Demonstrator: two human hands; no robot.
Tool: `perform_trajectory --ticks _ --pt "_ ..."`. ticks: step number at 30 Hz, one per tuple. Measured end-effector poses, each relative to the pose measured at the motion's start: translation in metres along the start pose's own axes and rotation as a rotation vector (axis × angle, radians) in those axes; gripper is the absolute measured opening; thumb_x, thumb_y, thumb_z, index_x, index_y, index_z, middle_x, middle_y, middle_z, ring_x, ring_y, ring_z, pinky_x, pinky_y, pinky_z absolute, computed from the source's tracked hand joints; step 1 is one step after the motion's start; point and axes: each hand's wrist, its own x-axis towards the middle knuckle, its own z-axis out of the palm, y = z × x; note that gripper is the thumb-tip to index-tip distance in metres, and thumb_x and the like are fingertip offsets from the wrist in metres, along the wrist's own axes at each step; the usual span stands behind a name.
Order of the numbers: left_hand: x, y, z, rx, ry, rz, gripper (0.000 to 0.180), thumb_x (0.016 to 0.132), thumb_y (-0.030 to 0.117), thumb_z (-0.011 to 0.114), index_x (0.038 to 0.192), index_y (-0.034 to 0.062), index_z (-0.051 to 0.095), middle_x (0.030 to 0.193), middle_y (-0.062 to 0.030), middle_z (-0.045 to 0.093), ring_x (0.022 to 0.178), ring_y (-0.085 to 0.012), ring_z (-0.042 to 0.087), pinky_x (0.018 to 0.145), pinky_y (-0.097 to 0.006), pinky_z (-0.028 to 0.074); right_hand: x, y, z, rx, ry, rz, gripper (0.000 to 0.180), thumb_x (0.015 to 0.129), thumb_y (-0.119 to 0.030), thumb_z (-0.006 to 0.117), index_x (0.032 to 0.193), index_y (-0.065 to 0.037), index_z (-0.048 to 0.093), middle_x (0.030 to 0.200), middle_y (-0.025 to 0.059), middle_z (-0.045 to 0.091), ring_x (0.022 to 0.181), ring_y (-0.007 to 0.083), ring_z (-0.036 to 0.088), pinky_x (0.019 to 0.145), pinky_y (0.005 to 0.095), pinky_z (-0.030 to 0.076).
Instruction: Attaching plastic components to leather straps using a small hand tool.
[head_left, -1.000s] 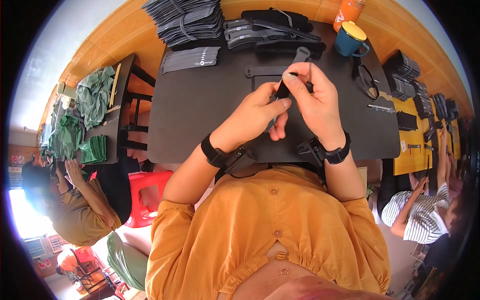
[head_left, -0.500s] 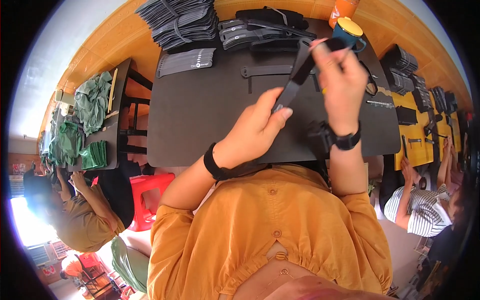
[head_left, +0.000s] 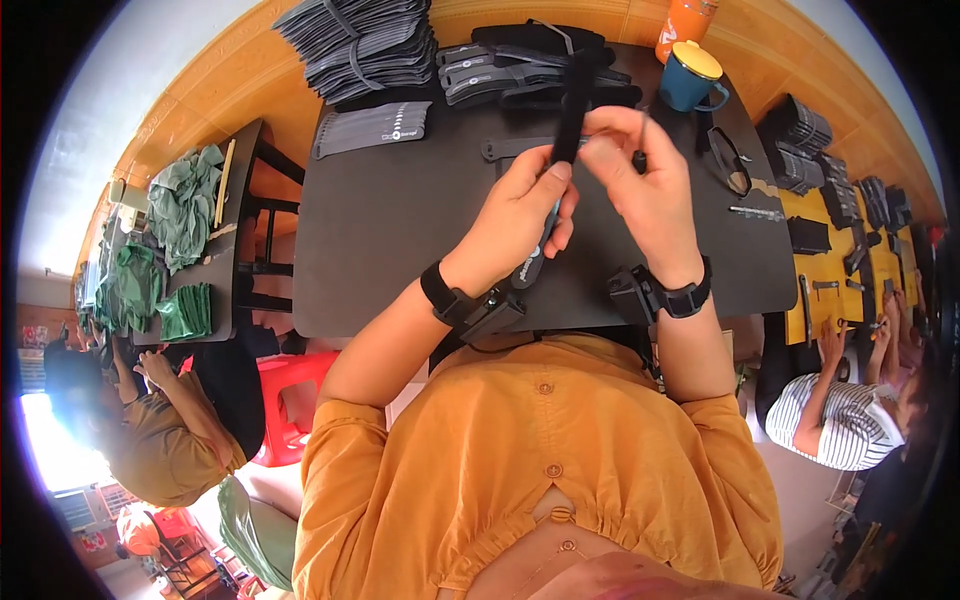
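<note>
Over the dark worktop [head_left: 400, 230], the left hand [head_left: 522, 205] is clamped around a black strap [head_left: 572, 112], with the right hand [head_left: 648, 195] curled just beside it, its hold unclear; working this one strap seems the current step, next calling for a steady left grip.

The held strap [head_left: 572, 105] is black, the mug [head_left: 688, 90] teal (its lid [head_left: 697, 58] yellow).

Above the frame's centre, the left hand [head_left: 513, 213] grips a black strap [head_left: 572, 112] beside the right hand [head_left: 650, 195]; a teal mug [head_left: 684, 88] stands upper right.
</note>
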Motion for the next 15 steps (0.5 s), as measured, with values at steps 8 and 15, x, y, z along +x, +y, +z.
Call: perform_trajectory --ticks 8,15 --pt "-0.01 -0.002 0.011 0.229 0.006 0.054 0.023 0.104 0.021 0.046 0.116 0.0016 0.049 0.075 -0.0036 0.054 0.051 -0.0097 0.049 0.046 -0.026 0.042 -0.003 0.017 0.007 -0.209 0.061 -0.169 0.022 0.082 -0.017 0.078 0.091 0.001 0.072 0.092 0.0053 0.066 0.074 0.0118 0.061 0.066 0.0253 0.048" --pt "-0.03 -0.003 -0.015 0.547 -0.097 0.083 0.02 0.105 0.019 0.044 0.11 0.0015 0.051 0.072 -0.0019 0.052 0.052 -0.0093 0.047 0.049 -0.025 0.04 0.023 -0.004 -0.028 0.141 0.462 0.063 0.032 0.086 -0.029 0.079 0.071 -0.007 0.062 0.061 -0.0047 0.05 0.046 0.0029 0.039 0.043 0.0203 0.026"
